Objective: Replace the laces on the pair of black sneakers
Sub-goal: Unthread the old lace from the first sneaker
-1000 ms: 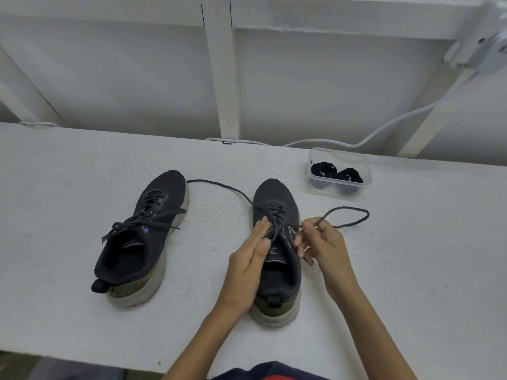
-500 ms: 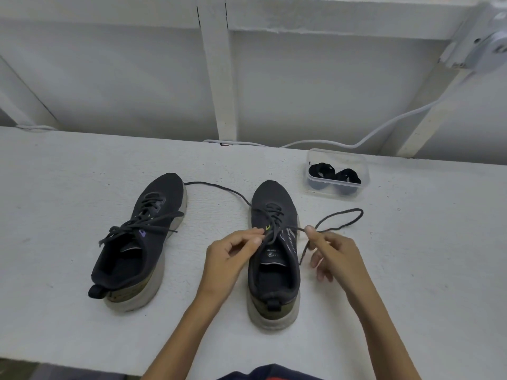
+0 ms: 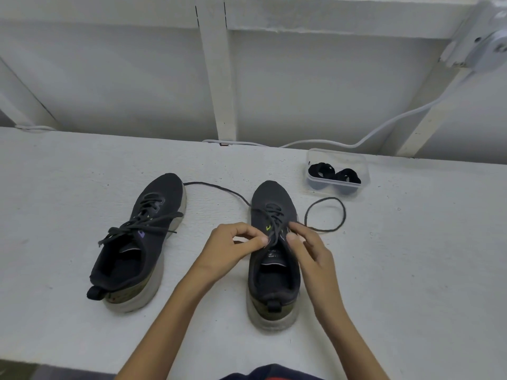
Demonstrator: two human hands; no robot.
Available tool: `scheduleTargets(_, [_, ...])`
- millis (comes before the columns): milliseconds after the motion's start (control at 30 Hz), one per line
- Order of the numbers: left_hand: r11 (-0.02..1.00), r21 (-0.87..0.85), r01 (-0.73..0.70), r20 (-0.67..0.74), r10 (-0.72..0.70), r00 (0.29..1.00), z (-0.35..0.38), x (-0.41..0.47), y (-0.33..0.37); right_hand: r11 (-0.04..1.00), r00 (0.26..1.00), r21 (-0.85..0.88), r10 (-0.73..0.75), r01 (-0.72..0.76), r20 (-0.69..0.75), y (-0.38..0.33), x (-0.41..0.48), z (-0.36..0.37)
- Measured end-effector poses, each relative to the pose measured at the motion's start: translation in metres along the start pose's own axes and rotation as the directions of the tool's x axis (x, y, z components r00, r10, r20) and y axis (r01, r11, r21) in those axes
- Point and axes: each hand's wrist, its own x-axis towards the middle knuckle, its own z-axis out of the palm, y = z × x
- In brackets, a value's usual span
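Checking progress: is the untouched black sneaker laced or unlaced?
Laced but untied: dark laces crisscross the untouched black sneaker, ends lying loose.

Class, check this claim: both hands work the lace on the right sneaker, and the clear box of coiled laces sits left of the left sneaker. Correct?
No. The head view shows the clear box beyond and to the right of the right sneaker. The rest holds: left hand and right hand both pinch its lace.

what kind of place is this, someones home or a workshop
Most likely a plain work or recording station, not a living space: a rough white-painted table against a bare white post, a white device mounted upper right with its cable trailing down, and a clear tub of coiled black laces.
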Motion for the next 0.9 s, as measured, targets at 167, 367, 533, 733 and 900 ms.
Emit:
scheduleTargets(167, [0.987,0.155,-0.035,0.013,0.034,0.999,0.005,0.003,-0.007,0.999,0.988,0.017,0.031,-0.034,0.152,0.007,-0.002,0.011])
scheduleTargets(367, [0.907,0.403,-0.121,-0.09,0.171,0.981,0.015,0.013,-0.006,0.999,0.982,0.026,0.017,-0.022,0.189,0.015,-0.002,0.01])
scheduleTargets(533, [0.999,0.024,-0.042,-0.155,0.045,0.987,0.011,0.006,-0.01,1.0,0.98,0.026,-0.001,-0.004,0.197,0.016,0.0,0.011])
scheduleTargets(733, [0.997,-0.068,-0.026,-0.088,0.02,0.996,0.014,-0.01,-0.01,0.999,0.981,0.031,-0.016,0.01,0.193,0.018,0.001,0.012])
scheduleTargets(900, [0.996,-0.069,-0.054,-0.22,0.037,0.975,0.007,0.004,-0.003,1.0,0.978,0.017,-0.017,0.014,0.208,0.019,0.001,0.01])
